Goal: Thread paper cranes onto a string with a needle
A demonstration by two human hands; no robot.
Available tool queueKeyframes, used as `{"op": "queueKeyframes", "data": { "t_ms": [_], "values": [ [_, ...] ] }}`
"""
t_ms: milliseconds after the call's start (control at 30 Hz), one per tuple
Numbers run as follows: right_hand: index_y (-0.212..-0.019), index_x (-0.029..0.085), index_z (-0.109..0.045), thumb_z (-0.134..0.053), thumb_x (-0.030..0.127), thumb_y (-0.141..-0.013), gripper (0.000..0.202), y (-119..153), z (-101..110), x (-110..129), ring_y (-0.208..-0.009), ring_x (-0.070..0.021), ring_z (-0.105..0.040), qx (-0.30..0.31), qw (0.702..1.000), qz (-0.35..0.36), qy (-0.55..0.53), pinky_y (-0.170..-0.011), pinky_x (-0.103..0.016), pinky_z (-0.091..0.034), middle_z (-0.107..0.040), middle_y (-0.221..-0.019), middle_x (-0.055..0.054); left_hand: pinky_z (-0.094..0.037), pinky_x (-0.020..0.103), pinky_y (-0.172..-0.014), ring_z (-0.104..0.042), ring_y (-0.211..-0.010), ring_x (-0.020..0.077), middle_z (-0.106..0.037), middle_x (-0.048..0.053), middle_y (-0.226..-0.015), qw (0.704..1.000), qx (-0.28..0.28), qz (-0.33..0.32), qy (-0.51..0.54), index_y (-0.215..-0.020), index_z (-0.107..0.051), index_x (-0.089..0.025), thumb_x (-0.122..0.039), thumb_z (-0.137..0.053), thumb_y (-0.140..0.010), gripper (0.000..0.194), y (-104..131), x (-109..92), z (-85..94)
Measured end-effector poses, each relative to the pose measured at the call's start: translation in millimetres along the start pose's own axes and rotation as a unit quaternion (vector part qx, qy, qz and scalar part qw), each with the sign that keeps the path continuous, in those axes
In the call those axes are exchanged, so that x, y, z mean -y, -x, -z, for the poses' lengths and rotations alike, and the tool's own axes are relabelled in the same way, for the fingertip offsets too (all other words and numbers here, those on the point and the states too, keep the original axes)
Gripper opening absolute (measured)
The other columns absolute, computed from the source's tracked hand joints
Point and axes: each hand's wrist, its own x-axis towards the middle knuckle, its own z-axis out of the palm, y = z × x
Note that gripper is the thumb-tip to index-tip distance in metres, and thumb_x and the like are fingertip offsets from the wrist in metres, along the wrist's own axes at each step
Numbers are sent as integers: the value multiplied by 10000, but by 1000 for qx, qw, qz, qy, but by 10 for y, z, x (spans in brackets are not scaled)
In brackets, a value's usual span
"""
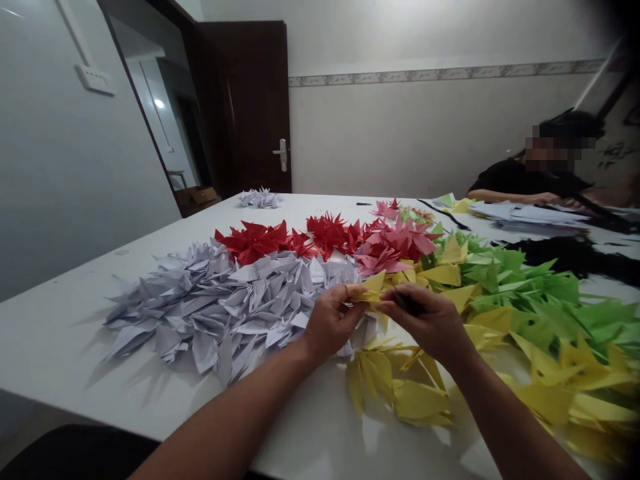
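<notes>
Over the middle of the white table, my left hand pinches a pointed piece of folded yellow paper that looks like an origami crane. My right hand meets it from the other side, its fingertips at the paper's edge. Inside the right hand's curled fingers is a small black object, too dark to make out. White folded paper cranes lie heaped beside my left hand. Below and right of my hands spread yellow folded papers.
Red, pink and green folded papers lie behind and to the right. A small white pile sits at the far edge. Black strands and a paper stack lie near another person. A brown door stands behind.
</notes>
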Motion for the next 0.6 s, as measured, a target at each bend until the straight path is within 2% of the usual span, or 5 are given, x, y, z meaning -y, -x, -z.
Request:
{"op": "queueKeyframes", "data": {
  "t_ms": [133, 233, 400, 500, 600],
  "values": [
    [-894, 172, -679, -605, 446, -799, 300, -11, 16, -49, -624, -142, -593, -17, 996, -52, -67, -560, -248, -484, -657, -735, -39, -505, 226, -714, -620, -769, 130, -664, 52, -865, 996, -49, 25, 73, -889, -629, -157, -212, -635, -774, 127, -20, 11, 14],
    [-934, 170, -665, -582, 431, -824, 295, -26, 48, -52, -639, -147, -612, -17, 996, -60, -65, -568, -251, -499, -667, -756, -47, -501, 225, -735, -622, -772, 124, -665, 43, -862, 991, -76, 35, 101, -875, -624, -160, -192, -650, -754, 127, -40, 5, 30],
    [-950, 154, -681, -622, 359, -801, 260, -32, 65, -41, -753, -185, -664, 24, 997, 31, 65, -689, -290, -531, -715, -879, -92, -495, 218, -717, -611, -745, 114, -649, 32, -832, 990, -78, 33, 116, -844, -620, -155, -158, -637, -734, 112, -50, 2, 42],
    [-956, 155, -685, -592, 328, -824, 237, -26, 53, -53, -773, -196, -676, 64, 988, 82, 118, -684, -291, -530, -721, -898, -105, -491, 220, -713, -605, -748, 115, -646, 35, -834, 991, -79, 29, 101, -849, -622, -155, -151, -622, -735, 114, -44, 11, 46],
    [-977, 166, -682, -564, 310, -842, 230, -22, 44, -60, -767, -195, -682, 94, 981, 95, 140, -671, -285, -526, -725, -900, -101, -498, 234, -723, -609, -774, 128, -647, 43, -857, 995, -76, 14, 64, -852, -627, -160, -152, -613, -739, 115, -39, 18, 51]
  ]
}}
